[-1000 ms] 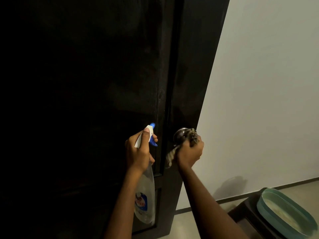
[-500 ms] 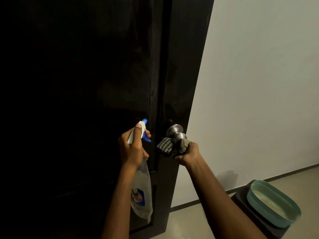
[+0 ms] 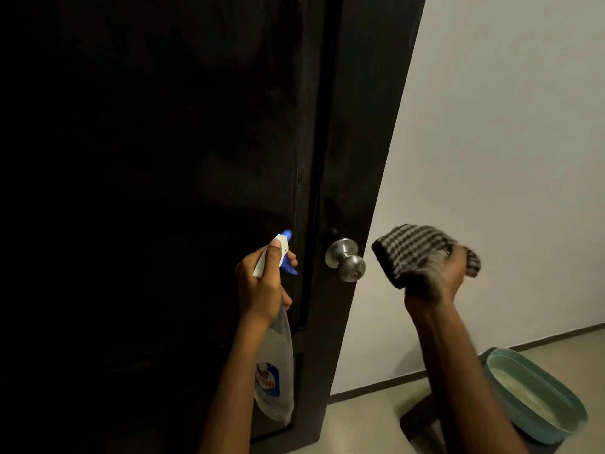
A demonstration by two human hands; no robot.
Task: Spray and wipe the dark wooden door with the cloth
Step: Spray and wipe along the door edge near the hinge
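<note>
The dark wooden door [image 3: 196,158] fills the left and middle of the view, with a round metal knob [image 3: 347,260] near its right edge. My left hand [image 3: 262,283] grips a clear spray bottle [image 3: 276,375] with a blue and white trigger head, nozzle close to the door panel left of the knob. My right hand [image 3: 442,276] holds a bunched checked cloth [image 3: 412,250] in the air to the right of the knob, in front of the wall and apart from the door.
A pale wall [image 3: 507,158] stands right of the door, with a dark skirting along the floor. At the lower right a teal oval basin [image 3: 537,398] rests on a dark stool [image 3: 422,421]. Light floor tiles lie below.
My right hand has pulled the cloth off the knob and swung it right, away from the door. The left hand keeps the spray bottle in about the same place.
</note>
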